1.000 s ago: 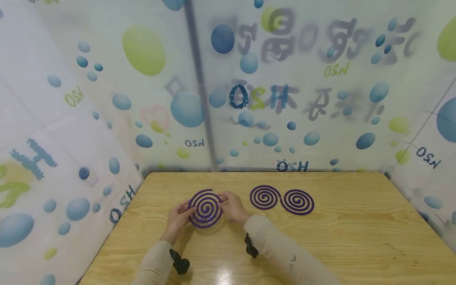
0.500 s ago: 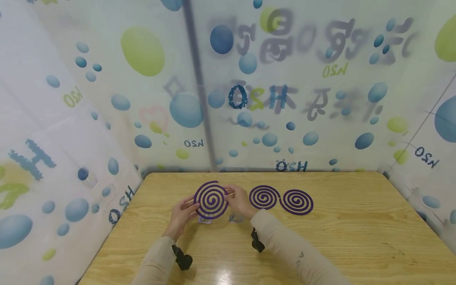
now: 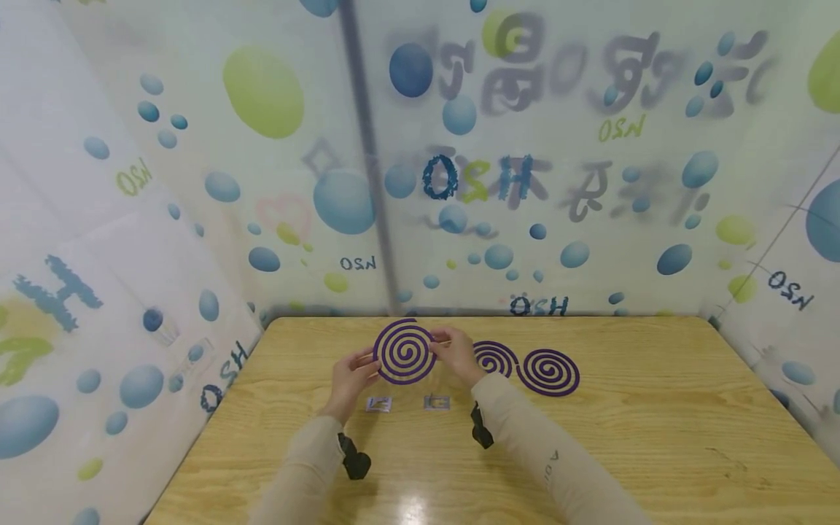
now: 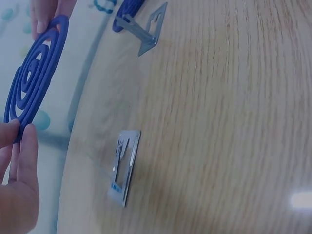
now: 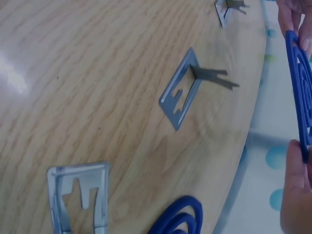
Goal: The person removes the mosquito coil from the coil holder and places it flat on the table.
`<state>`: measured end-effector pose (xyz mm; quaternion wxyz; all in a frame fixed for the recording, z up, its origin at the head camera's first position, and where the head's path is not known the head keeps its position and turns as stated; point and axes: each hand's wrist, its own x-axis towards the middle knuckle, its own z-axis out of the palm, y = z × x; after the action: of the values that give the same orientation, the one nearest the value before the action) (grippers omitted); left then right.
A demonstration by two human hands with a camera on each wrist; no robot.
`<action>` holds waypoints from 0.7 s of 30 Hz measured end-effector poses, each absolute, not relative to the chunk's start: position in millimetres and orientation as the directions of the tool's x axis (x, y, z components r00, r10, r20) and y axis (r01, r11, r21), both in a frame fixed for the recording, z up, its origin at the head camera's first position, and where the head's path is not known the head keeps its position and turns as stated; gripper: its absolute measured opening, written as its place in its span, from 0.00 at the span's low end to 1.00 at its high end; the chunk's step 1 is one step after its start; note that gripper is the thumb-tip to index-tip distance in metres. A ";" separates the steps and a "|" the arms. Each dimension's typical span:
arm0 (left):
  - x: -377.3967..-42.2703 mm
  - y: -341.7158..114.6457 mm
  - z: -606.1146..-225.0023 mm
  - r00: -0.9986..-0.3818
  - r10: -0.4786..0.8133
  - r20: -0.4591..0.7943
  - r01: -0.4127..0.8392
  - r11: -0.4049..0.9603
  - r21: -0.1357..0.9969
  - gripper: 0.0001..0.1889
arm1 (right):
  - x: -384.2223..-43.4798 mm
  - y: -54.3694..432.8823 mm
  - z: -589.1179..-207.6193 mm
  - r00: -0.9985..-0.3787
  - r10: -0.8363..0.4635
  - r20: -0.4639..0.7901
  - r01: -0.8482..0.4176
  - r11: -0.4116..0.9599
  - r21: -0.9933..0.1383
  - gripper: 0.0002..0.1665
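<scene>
My left hand (image 3: 351, 380) pinches the left edge of a purple mosquito coil (image 3: 408, 353), and my right hand (image 3: 457, 357) pinches its right edge. The coil is held up off the table, its spiral face tilted toward the head camera. Below it on the table stand two small metal coil stands, a left one (image 3: 378, 404) and a right one (image 3: 437, 402). In the right wrist view, the right stand (image 5: 169, 103) has a forked prong sticking up. Another metal stand (image 5: 80, 171) appears at the bottom left there; my right arm seems to cover it in the head view.
Two more coils lie on the wooden table (image 3: 623, 452) to the right: a nearer coil (image 3: 492, 355), partly covered by my right hand, and a farther coil (image 3: 548, 372). A patterned curtain wall (image 3: 446, 284) rises behind the table.
Both hands have moved the coil up and to the right, away from the table's near side. The two stands, covered by the coil and hands earlier, now show below it.
</scene>
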<state>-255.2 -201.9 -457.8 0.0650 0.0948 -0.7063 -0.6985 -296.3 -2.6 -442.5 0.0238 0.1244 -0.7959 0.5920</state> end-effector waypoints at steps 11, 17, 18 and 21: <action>-262.5 -185.8 -462.0 -0.965 -0.259 -0.050 -0.054 0.006 0.999 0.16 | -304.2 12.1 -457.2 -0.990 -0.141 0.032 -0.072 0.287 -0.955 0.16; -267.8 -185.7 -470.9 -0.963 -0.264 -0.046 -0.070 0.081 0.994 0.16 | -305.6 13.9 -465.7 -0.992 -0.123 0.008 -0.052 0.361 -0.931 0.16; -268.6 -185.6 -472.1 -0.963 -0.266 -0.040 -0.069 0.099 0.993 0.16 | -305.7 13.8 -467.1 -0.993 -0.118 0.012 -0.055 0.373 -0.926 0.16; -269.9 -185.3 -475.5 -0.959 -0.281 -0.033 -0.086 0.178 0.980 0.16 | -303.9 13.0 -470.3 -0.994 -0.108 0.007 -0.050 0.403 -0.914 0.16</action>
<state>-269.9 -185.3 -475.5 0.0775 0.1202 -0.7635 -0.6297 -303.9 13.0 -470.3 -0.0267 0.0470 -0.8371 0.5444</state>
